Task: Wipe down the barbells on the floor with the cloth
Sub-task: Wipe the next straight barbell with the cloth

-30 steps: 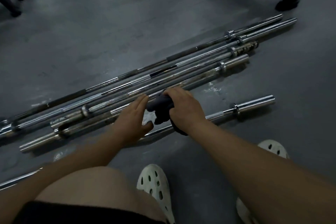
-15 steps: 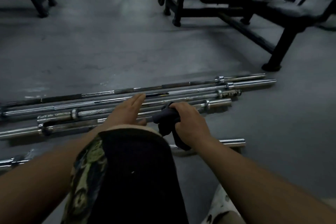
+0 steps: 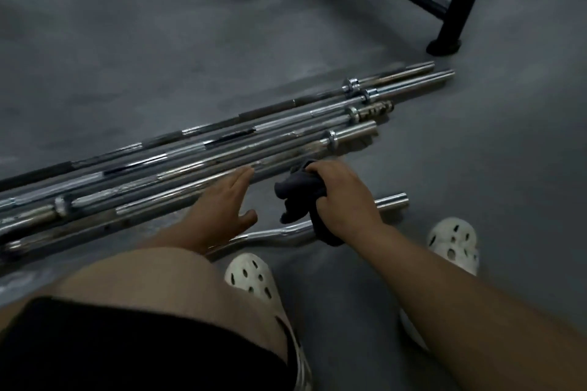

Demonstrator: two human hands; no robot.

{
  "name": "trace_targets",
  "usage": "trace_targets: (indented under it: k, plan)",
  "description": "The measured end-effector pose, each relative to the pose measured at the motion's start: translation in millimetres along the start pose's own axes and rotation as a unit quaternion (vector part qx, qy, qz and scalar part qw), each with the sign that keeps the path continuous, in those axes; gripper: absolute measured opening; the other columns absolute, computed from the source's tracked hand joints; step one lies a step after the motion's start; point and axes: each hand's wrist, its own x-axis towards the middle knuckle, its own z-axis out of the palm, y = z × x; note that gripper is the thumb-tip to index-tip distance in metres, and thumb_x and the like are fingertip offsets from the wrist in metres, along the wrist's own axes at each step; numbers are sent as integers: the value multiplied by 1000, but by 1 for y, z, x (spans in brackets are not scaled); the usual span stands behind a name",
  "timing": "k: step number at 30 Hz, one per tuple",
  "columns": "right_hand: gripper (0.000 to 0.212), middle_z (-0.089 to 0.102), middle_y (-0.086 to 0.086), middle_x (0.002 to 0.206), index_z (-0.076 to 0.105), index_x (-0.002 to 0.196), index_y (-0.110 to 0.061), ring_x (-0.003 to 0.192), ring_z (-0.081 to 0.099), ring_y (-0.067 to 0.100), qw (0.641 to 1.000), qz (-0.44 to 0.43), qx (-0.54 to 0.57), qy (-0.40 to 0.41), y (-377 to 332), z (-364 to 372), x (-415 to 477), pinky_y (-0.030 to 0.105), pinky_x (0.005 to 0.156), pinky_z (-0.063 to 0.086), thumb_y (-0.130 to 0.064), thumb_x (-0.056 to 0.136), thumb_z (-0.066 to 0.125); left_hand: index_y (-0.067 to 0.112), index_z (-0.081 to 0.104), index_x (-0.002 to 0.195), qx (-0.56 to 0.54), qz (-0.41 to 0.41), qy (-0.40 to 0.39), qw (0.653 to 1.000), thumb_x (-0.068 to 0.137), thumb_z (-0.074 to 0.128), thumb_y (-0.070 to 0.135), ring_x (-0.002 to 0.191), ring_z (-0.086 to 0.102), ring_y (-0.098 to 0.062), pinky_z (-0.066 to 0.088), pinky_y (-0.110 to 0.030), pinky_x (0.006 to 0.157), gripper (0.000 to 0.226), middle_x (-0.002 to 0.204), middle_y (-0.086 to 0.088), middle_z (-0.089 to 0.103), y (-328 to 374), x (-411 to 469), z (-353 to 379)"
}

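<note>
Head view: right hand (image 3: 341,200) fingers clamp the bunched cloth (image 3: 297,192) just short of the barbells (image 3: 286,140), which lie on the floor (image 3: 158,73) beyond the fingers. Left hand (image 3: 222,203) fingers straight, together, resting on the nearest bar. Probably mid-task: bars look smudged, none clearly finished.

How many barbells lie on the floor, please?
5. Four straight barbells lie side by side, farther out; one curl bar lies nearest, alone. The tight bundle may hide more.
</note>
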Motion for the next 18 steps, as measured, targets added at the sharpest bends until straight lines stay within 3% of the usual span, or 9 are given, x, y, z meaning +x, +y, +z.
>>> trace_targets:
  k: [8, 13, 18]
  plan:
    - [58, 53, -3, 132, 55, 128, -26, 121, 48, 23, 993, 65, -5, -94, 67, 39, 60, 39, 102, 45, 0, 77, 54, 22, 8, 159, -24, -47, -130, 990, 93, 58, 44, 149, 20, -20, 18, -33, 119, 85, 165, -1, 14, -24, 56, 83]
    - [57, 56, -1, 130, 57, 128, -25, 118, 52, 22, 991, 63, -10, -120, 83, 38, 108, 36, 99, 45, -1, 76, 53, 18, 9, 158, -34, -59, -103, 992, 92, 60, 43, 148, 21, -21, 19, -32, 118, 87, 165, -3, 14, -34, 103, 79]
    - [59, 55, -3, 130, 58, 128, -24, 120, 51, 21, 993, -1, -12, -116, 77, 12, 146, 39, 100, 46, -1, 74, 52, 13, 17, 157, -47, -69, -46, 995, 87, 55, 46, 147, 27, -25, 21, -30, 118, 86, 162, -7, 22, -32, 130, 40]
